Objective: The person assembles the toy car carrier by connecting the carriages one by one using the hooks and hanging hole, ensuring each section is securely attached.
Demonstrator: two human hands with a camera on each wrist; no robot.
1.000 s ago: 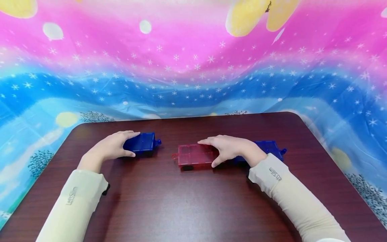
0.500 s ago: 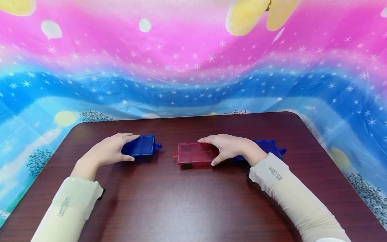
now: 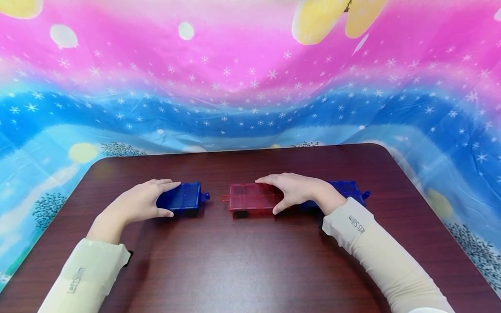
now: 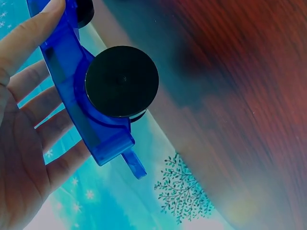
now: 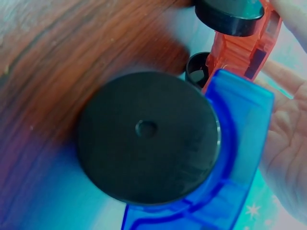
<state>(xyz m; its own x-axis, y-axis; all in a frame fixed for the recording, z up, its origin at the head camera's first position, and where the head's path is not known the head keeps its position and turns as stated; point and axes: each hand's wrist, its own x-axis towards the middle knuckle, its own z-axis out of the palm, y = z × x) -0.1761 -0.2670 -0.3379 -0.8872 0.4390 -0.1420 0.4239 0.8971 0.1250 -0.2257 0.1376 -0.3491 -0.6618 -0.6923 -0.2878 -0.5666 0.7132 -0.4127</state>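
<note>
My left hand (image 3: pixel 142 201) grips a translucent blue toy wagon (image 3: pixel 185 196) from its left end, thumb on the near side and fingers on the far side. The wagon's hitch (image 3: pixel 205 197) points right. In the left wrist view its black wheel (image 4: pixel 122 81) shows below the body. My right hand (image 3: pixel 295 190) holds a red toy wagon (image 3: pixel 248 198) by its right part, with the red ring (image 3: pixel 225 198) facing left towards the blue hitch, a small gap apart. Behind the right wrist a second blue wagon (image 3: pixel 345 191) adjoins the red one; their joint is hidden in the head view.
The wagons stand on a dark wood table (image 3: pixel 235 261) with rounded far corners. A pink and blue patterned cloth (image 3: pixel 250 100) hangs close behind the table and along its sides.
My left hand has drawn the left blue wagon slightly towards the person, into line with the red one. The right hand and the red wagon have stayed nearly still.
</note>
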